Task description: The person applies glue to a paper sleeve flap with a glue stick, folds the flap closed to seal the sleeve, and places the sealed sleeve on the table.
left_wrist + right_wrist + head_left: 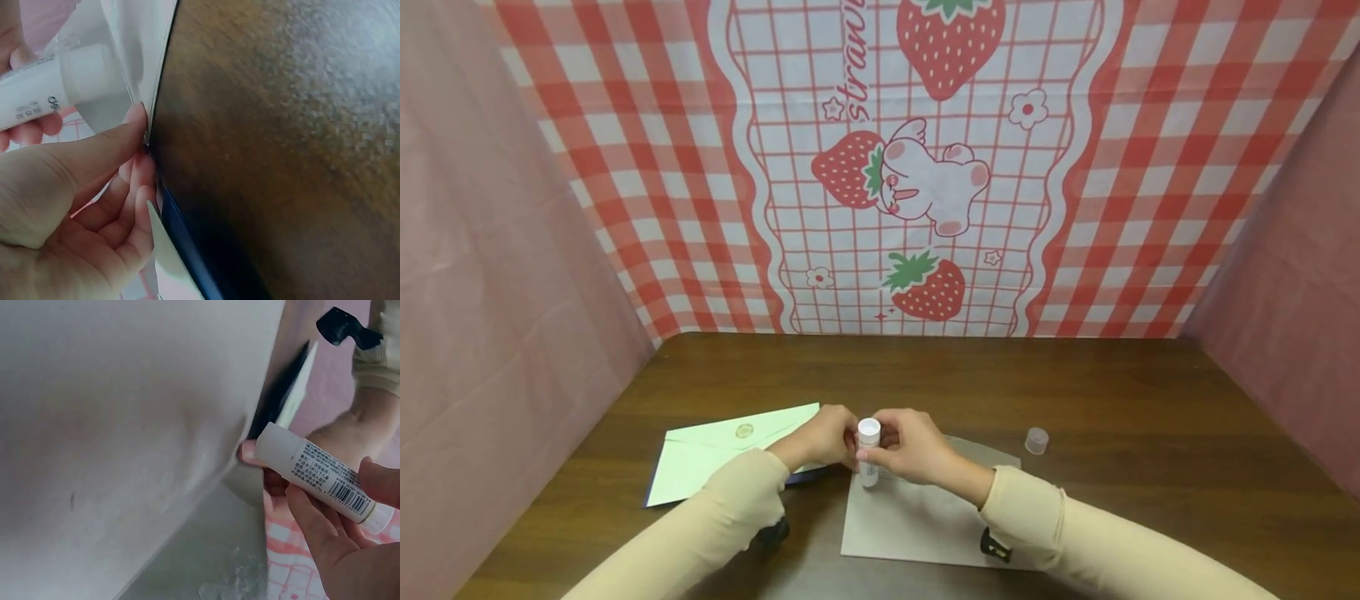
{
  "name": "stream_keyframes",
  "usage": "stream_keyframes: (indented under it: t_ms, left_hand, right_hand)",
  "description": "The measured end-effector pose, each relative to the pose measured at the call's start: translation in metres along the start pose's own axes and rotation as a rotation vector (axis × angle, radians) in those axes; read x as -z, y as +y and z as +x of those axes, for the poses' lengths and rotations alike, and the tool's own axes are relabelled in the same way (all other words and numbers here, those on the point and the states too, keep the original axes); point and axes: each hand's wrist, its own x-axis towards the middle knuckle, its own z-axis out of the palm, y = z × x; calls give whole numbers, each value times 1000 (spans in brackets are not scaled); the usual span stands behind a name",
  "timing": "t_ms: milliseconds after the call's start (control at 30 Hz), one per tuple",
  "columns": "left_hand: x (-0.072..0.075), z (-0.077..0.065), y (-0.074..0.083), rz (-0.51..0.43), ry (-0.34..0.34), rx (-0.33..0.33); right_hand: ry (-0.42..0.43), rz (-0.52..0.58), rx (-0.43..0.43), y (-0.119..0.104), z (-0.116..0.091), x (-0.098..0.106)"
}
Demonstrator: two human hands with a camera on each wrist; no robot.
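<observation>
My right hand grips a white glue stick, thumb on one side and fingers on the other. In the right wrist view the glue stick shows a printed label and barcode, with its translucent end toward the left hand. Below it lies a pale grey-white envelope, its flap apparently folded open at the far side. The left hand pinches the envelope's left corner between thumb and fingers; the left wrist view shows this thumb on the edge. Whether the glue stick touches the paper cannot be told.
A pale green envelope with a gold seal lies at the left, over something dark blue, close to the left hand. A translucent cap stands on the brown table to the right. A strawberry-patterned cloth hangs behind.
</observation>
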Motion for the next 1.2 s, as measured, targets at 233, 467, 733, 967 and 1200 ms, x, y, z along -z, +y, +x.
stream_keyframes:
  t_ms: [233, 467, 733, 967, 1200]
  left_hand:
    - [-1, 0, 0, 33, 35, 39]
    - [0, 1, 1, 56, 62, 55]
    - [-3, 6, 6, 107, 54, 42]
    - [2, 9, 14, 129, 27, 53]
    - [0, 8, 13, 136, 12, 99]
  right_hand:
    - [20, -68, 65, -1, 1, -13]
    - [65, -119, 95, 0, 2, -17]
    - [74, -140, 99, 6, -3, -16]
    - [70, -116, 57, 7, -7, -10]
    - [50, -125, -2, 12, -14, -2]
